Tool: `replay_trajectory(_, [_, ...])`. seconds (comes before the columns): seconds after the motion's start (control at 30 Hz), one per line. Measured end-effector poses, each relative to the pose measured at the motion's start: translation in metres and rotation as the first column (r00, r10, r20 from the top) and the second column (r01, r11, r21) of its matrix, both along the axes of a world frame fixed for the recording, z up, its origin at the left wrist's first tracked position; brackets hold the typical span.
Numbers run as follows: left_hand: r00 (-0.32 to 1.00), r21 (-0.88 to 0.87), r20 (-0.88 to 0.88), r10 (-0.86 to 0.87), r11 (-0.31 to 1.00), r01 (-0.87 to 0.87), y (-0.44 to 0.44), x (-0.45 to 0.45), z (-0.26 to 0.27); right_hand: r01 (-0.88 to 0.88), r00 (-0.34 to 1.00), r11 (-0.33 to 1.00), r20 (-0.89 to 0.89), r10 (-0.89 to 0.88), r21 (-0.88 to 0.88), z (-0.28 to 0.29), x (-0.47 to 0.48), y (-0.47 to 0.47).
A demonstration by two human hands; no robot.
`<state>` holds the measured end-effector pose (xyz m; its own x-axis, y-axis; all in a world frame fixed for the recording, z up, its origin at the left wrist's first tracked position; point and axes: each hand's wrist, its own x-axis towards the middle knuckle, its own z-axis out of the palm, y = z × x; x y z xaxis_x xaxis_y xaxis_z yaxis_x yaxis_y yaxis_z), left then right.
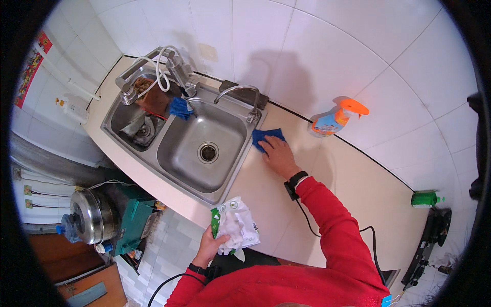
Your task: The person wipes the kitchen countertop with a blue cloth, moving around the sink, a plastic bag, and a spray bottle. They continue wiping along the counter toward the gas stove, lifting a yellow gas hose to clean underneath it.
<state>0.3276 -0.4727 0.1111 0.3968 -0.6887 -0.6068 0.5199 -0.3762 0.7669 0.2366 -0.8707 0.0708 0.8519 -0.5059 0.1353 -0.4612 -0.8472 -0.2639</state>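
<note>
My left hand [210, 245] grips a white and green plastic package [241, 222] that bears writing, with crumpled white material at its front. It is held near the counter's front edge, below the sink's lower corner. My right hand [279, 157] lies over a blue cloth [268, 135] on the cream countertop [268, 199], fingers on the cloth's lower part. The cloth is spread flat just right of the stainless steel double sink [226, 192]. What the fingertips do beneath the hand is partly hidden.
A spray bottle [330, 124] with an orange trigger stands by the tiled wall. Two faucets rise behind the sink, one large [178, 71] and one thin [241, 87]. Another blue cloth [180, 108] hangs over the divider. Green bottle [424, 199] and gas stove [425, 249] are far right.
</note>
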Motion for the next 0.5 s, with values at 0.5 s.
replay_trajectory(0.5, [0.999,-0.032,0.035,-0.014,0.999,0.015,0.002,-0.002,-0.007,0.086,0.995,0.996,0.049,-0.084,-0.031,-0.004,0.010,0.033])
